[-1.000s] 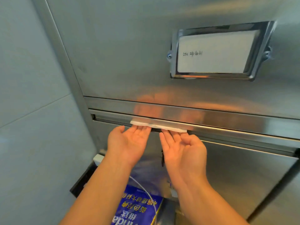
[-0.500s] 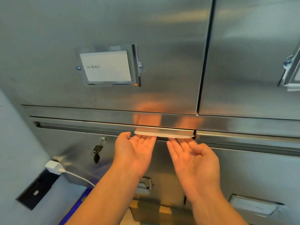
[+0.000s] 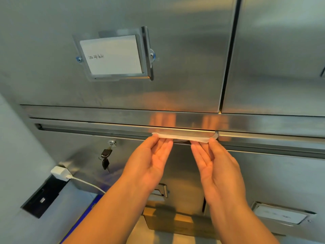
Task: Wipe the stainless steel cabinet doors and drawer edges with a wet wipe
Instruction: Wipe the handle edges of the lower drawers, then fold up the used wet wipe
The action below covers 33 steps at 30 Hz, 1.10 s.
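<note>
I see the wet wipe [image 3: 184, 137] folded into a narrow strip along the drawer edge [image 3: 96, 128], its right end reaching the seam where the next drawer begins. The left hand [image 3: 151, 162] and right hand [image 3: 216, 166] are palm-up with straight fingers. Their fingertips press the strip against the rail and their thumbs touch its ends, and neither hand is curled round anything. Above, the cabinet door [image 3: 184, 67] carries a label holder [image 3: 112, 55] with a handwritten card. Left of the hands, keys [image 3: 106, 155] hang from a lock, and a white charger [image 3: 60, 172] sits lower left.
</note>
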Motion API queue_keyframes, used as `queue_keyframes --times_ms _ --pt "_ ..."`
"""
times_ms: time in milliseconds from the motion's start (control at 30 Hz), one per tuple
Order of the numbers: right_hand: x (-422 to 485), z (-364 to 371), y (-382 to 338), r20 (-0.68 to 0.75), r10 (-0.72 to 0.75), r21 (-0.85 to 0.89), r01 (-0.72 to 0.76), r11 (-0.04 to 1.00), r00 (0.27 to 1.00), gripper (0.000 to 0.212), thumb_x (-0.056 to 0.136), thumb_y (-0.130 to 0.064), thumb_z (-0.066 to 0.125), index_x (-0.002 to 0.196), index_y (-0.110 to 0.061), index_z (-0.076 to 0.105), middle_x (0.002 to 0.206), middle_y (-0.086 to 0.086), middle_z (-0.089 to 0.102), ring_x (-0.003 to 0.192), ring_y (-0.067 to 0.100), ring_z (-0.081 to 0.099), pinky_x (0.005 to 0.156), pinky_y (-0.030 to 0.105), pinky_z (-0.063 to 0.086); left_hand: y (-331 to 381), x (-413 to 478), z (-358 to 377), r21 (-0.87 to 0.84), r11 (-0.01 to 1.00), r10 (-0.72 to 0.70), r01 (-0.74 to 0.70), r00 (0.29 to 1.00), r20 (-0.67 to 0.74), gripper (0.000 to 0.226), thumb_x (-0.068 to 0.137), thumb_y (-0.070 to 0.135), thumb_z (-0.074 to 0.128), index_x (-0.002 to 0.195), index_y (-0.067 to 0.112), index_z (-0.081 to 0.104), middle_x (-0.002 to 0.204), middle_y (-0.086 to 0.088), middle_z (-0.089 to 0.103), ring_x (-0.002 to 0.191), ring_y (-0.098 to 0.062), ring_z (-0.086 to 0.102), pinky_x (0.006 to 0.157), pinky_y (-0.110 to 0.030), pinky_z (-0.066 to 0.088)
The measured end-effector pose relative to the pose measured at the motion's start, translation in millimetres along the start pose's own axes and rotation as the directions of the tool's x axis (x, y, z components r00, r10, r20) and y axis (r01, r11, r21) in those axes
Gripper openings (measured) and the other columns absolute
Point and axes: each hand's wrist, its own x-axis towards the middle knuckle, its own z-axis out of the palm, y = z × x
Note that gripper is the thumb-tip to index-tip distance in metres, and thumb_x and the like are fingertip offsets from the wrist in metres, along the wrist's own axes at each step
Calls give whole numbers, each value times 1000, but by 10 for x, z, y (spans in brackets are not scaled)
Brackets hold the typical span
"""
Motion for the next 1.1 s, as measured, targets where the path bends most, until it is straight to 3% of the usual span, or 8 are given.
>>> queue_keyframes --times_ms 367,533,667,767,867,967,1033,1100 --pt "-14 -96 23 -36 -63 -208 54 977 997 16 93 -23 58 105 -18 66 91 0 75 85 13 71 73 24 57 54 68 -198 366 914 139 -174 983 119 15 93 13 54 104 7 62 88 -9 74 85 -22 71 64 -27 58" --pt "-2 -240 91 23 7 -244 -2 970 1000 16 93 -21 56 105 -17 65 92 3 74 86 16 71 72 24 57 105 60 -243 472 849 182 -240 969 165 13 92 13 52 96 11 64 85 -7 74 84 -23 72 61 -26 57" --pt "12 -411 98 101 111 -417 -60 907 989 17 92 -27 55 105 -19 64 92 2 74 86 17 71 70 25 58 140 66 -264 587 742 260 -322 947 191 15 91 14 52 92 13 67 85 -4 74 84 -19 71 62 -24 57" --pt "10 -556 -20 108 153 -715 -30 699 982 19 90 -34 55 94 -18 65 84 3 72 74 12 70 64 27 58 197 69 -278 657 668 277 -350 936 217 16 92 15 51 92 13 67 88 -3 74 86 -18 71 67 -25 58" --pt "17 -678 -241 263 -98 -933 279 229 960 11 85 -41 56 81 -32 60 76 -5 66 66 8 62 61 26 53 287 76 -304 763 482 352 -432 892 283 18 91 15 52 79 16 66 81 -1 72 87 -21 69 75 -29 58" --pt "-16 -540 -446 613 -249 -786 611 -94 750 5 85 -39 54 85 -38 59 82 -16 60 76 4 58 62 14 44 401 37 -337 805 161 314 -572 802 508 18 90 20 56 74 25 63 78 4 67 83 -20 65 81 -40 54" --pt "-8 -353 -473 776 -156 -631 756 -177 611 15 90 -34 52 103 -38 58 92 -20 57 82 5 57 66 15 45 443 -16 -335 768 -50 198 -638 747 634 14 92 27 56 80 30 61 82 10 67 81 -9 64 77 -39 53" --pt "24 -161 -440 845 -29 -525 819 -231 533 30 93 -31 50 122 -36 52 107 -22 51 84 2 54 66 18 47 472 -68 -303 698 -237 103 -676 697 709 10 89 36 52 83 33 60 86 16 66 84 -5 63 74 -31 52"
